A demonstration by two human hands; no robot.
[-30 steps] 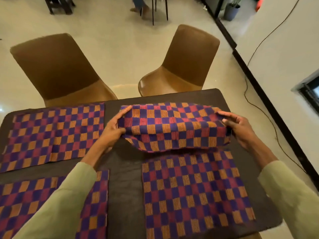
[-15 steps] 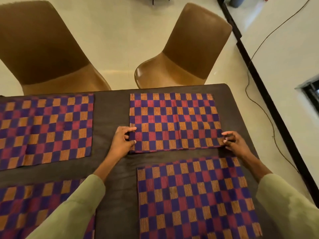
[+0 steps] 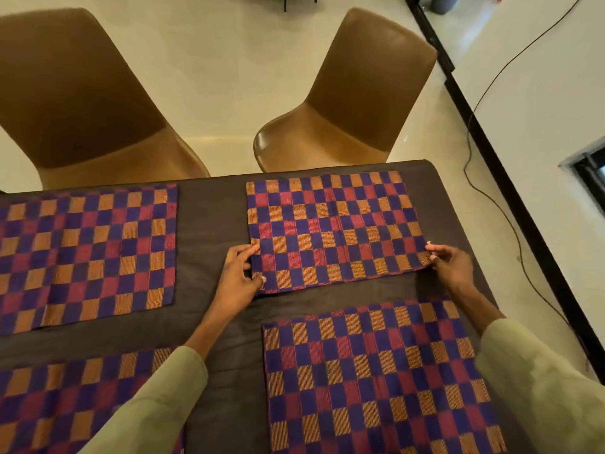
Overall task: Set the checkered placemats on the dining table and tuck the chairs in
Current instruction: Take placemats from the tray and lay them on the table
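Several purple, red and orange checkered placemats lie on the dark dining table (image 3: 212, 224). The far right placemat (image 3: 337, 227) lies flat near the table's far edge. My left hand (image 3: 240, 273) pinches its near left corner. My right hand (image 3: 450, 265) pinches its near right corner. Another placemat (image 3: 373, 378) lies flat just in front of it on the right. The far left placemat (image 3: 85, 253) and the near left placemat (image 3: 65, 404) lie flat; my left sleeve covers part of the near one.
Two brown chairs stand pulled back beyond the far edge, the left chair (image 3: 82, 103) and the right chair (image 3: 347, 99). A black cable (image 3: 484, 178) trails over the pale floor to the right, along a black baseboard and white wall.
The far right placemat, held sagging above the table a second ago, now lies flat on it. Both hands have stayed at its near corners, and the view has moved closer.
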